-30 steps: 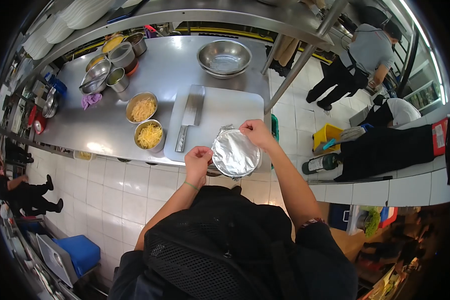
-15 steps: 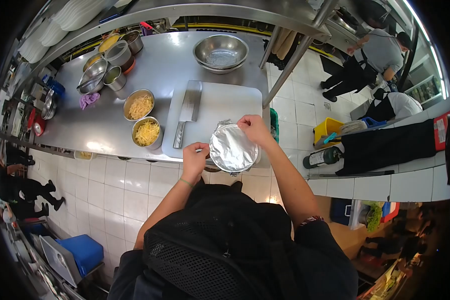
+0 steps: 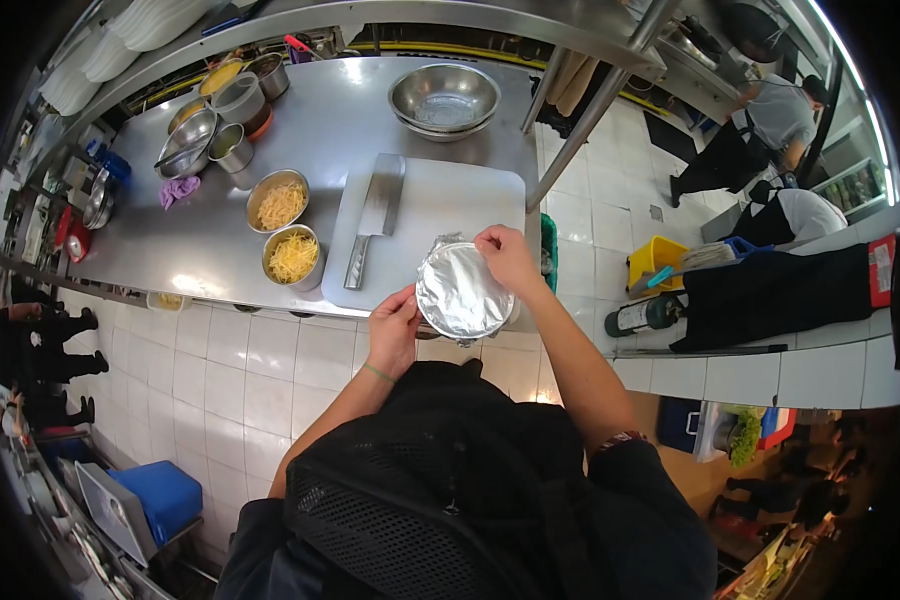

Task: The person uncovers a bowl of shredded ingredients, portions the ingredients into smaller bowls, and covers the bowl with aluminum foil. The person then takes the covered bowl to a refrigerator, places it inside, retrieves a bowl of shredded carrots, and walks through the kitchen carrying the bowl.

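A round container covered with foil (image 3: 464, 290) sits at the front right edge of the white cutting board (image 3: 460, 195). My left hand (image 3: 394, 325) pinches the foil rim at its left side. With fingers pressed together, my right hand (image 3: 506, 260) grips the foil at the upper right of the rim. On the board's left part lies a cleaver (image 3: 380, 205), handle toward me. Left of the board stand two metal containers, one with pale orange shreds (image 3: 281, 203) and one with yellow shreds (image 3: 293, 257).
Stacked metal bowls (image 3: 444, 98) stand behind the board. Several pots and a purple cloth (image 3: 179, 191) are at the back left. A metal shelf post (image 3: 590, 140) rises at the right. Co-workers stand beyond, right and far left. A yellow bucket (image 3: 654, 262) is at right.
My left hand has moved up against the foil rim, having been slightly apart from it. My right hand stays on the rim. The co-worker in grey has moved away to the right.
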A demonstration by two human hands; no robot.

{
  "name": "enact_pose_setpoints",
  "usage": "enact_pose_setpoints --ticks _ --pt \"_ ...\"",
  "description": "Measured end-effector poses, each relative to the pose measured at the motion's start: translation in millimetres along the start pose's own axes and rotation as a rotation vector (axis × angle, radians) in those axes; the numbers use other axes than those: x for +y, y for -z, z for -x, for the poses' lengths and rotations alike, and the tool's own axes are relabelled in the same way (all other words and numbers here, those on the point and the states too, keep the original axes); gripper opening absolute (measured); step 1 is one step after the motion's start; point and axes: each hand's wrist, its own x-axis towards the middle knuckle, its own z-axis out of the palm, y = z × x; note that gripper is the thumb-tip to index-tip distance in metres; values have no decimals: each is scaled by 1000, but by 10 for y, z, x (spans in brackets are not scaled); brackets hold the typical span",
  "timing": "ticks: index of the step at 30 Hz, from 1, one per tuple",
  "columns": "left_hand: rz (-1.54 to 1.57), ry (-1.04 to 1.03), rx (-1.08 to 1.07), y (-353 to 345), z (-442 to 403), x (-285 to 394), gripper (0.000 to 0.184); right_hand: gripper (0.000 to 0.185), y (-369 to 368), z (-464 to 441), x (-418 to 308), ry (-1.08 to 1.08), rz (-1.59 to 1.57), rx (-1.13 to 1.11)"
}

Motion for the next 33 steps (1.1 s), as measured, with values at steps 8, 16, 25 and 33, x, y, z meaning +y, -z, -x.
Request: enact_pose_setpoints --ticks 8,16,25,33 --pt "-428 -62 176 -231 126 187 13 12 114 -99 -94 -167 -43 -150" --pt "-382 -36 222 -181 50 118 9 14 230 -36 -112 -133 -142 -175" --pt "-361 -19 237 -207 264 33 13 18 319 830 2 -242 -207 195" --pt "-831 -259 174 -106 62 252 17 17 386 317 28 -268 -267 87"
